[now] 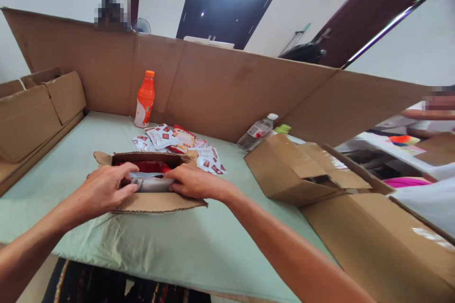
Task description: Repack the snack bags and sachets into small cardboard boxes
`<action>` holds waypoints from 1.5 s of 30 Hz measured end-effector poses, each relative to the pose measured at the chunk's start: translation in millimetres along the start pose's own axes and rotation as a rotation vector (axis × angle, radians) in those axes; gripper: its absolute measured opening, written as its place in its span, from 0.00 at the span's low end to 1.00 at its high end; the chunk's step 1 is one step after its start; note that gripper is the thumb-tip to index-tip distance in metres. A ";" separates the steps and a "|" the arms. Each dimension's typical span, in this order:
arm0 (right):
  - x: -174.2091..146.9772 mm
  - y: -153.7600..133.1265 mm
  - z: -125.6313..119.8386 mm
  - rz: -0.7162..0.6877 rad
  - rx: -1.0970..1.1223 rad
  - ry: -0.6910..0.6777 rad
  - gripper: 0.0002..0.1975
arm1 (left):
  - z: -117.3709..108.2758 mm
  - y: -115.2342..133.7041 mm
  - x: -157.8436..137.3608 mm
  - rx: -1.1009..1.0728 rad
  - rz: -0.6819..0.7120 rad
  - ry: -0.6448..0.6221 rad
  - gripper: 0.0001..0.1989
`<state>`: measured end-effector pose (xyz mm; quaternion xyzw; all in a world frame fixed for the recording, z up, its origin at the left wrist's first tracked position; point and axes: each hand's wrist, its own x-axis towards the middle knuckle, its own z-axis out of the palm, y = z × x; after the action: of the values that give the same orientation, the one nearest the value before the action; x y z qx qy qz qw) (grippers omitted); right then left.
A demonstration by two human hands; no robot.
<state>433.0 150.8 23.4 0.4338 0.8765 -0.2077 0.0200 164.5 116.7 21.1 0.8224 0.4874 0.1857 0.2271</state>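
Observation:
A small open cardboard box (pixel 159 202) stands on the pale green table cover, its flaps spread out. Inside lie a whitish packet (pixel 151 184) and, behind it, red packaging (pixel 142 166). My left hand (pixel 103 188) reaches over the box's left end, thumb and forefinger closed around the packet's left end. At the other end, my right hand (pixel 194 181) has its bent fingers in the opening, closed on the packet's right end. Some fingertips are hidden inside the box. Just behind the box lie several white-and-red printed packets (pixel 161 136) and a red-and-yellow packet (pixel 183 138).
An orange bottle (pixel 145 99) stands upright by the cardboard partition (pixel 220 85). A clear bottle (pixel 258 131) leans near a green cap (pixel 282 129). Cardboard boxes flank the table, left (pixel 28 118) and right (pixel 295 165). People are partly visible beyond the partition and at the right.

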 end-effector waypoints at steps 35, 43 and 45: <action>9.3 52.7 8.4 0.034 0.047 0.599 0.16 | 39.3 -40.0 -55.4 -0.344 -0.010 0.421 0.36; -32.5 13.2 34.6 0.065 0.085 0.640 0.18 | 25.9 -39.4 -47.6 0.031 0.276 0.183 0.44; -39.0 6.3 35.3 0.093 0.082 0.661 0.18 | 22.5 -37.0 -45.6 0.093 0.301 0.139 0.43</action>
<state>457.0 111.3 -2.5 0.5179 0.8056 -0.0898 -0.2736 129.0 87.6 -21.8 0.8808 0.3815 0.2513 0.1241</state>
